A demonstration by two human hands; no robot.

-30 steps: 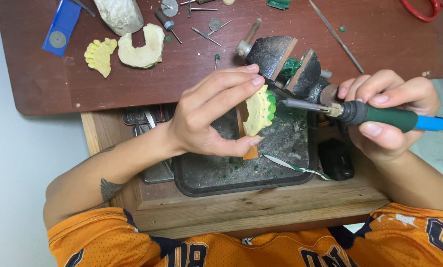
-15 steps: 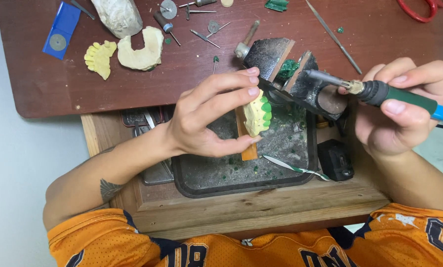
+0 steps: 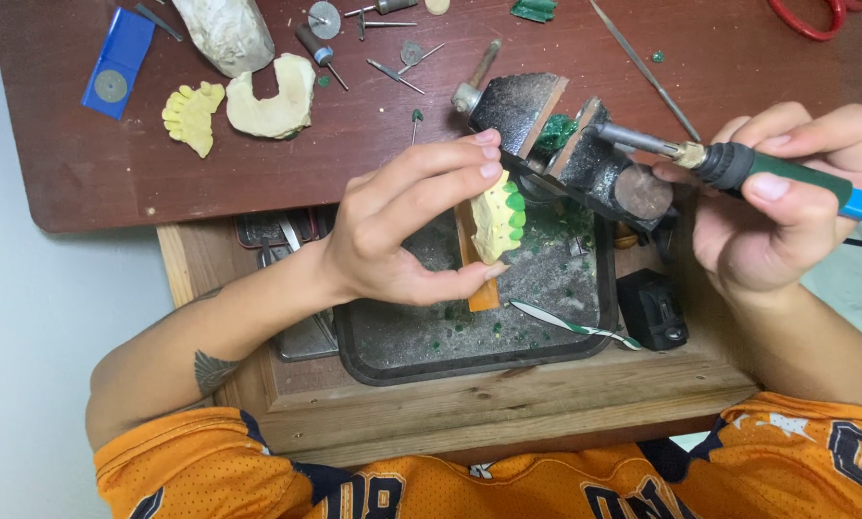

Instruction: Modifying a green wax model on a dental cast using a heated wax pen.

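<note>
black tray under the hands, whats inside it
The black tray holds green wax crumbs, grey dust and a thin twisted strip. The left hand covers its upper left part.

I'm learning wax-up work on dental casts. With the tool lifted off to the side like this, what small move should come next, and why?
Probably bring the electric wax tool in the right hand back down to the yellow dental cast. The left hand holds the cast over the dark tray with its green wax teeth turned toward the tool, whose metal tip is apart from them, over the small vise.
</note>
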